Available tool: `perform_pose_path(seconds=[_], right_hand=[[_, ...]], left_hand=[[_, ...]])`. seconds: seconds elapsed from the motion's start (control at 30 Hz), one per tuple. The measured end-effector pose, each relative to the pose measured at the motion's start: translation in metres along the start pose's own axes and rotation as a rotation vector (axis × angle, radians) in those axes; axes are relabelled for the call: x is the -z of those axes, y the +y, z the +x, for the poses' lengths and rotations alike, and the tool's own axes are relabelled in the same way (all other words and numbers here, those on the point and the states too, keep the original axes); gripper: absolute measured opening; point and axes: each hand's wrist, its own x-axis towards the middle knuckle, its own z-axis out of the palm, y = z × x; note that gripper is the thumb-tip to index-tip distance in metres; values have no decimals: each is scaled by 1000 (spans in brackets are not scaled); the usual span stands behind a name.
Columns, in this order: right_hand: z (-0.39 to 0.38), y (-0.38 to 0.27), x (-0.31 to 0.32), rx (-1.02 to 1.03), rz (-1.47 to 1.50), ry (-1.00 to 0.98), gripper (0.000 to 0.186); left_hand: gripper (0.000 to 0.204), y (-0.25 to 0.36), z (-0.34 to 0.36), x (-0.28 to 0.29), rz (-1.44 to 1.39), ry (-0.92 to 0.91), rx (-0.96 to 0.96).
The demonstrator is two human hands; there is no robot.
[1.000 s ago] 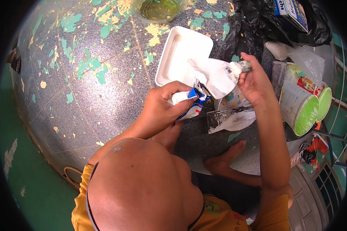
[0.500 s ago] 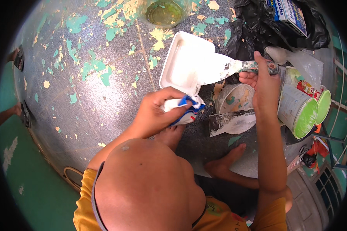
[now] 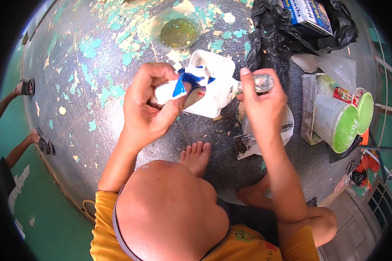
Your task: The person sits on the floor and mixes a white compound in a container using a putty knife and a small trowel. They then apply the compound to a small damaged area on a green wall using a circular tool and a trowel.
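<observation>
My left hand grips a torn blue-and-white plastic packet with white paste at its opening, held over the near-left part of a white tray. In my right hand is a putty knife, its dark speckled handle between thumb and fingers. The white-smeared blade reaches left over the tray, close to the packet; its tip blends into the white there. A wide scraper lies across a whitish tub below my right hand, which partly hides both.
Beyond the tray stands a clear bowl of yellowish liquid. Green and cream paint flakes litter the grey floor. At right are a black plastic bag, a printed box and green-topped tubs. Another person's feet show at left.
My left hand has brought the packet up over the tray. My right hand has moved left, bringing the putty knife's blade close to the packet. The view has shifted slightly.
</observation>
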Motion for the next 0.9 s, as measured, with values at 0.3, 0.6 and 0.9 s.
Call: perform_pose_path(seconds=[0.3,0.6,0.9], right_hand=[[-29,-1,-1,335,-135,-93,25],[-38,3,-2,385,-182,-123,25],[-31,3,10,401,-192,-185,22]], left_hand=[[32,19,77,-31,97,-283,-89],[30,-24,155,-131,86,-666,-206],[39,-83,168,-147,440,-521,-309]])
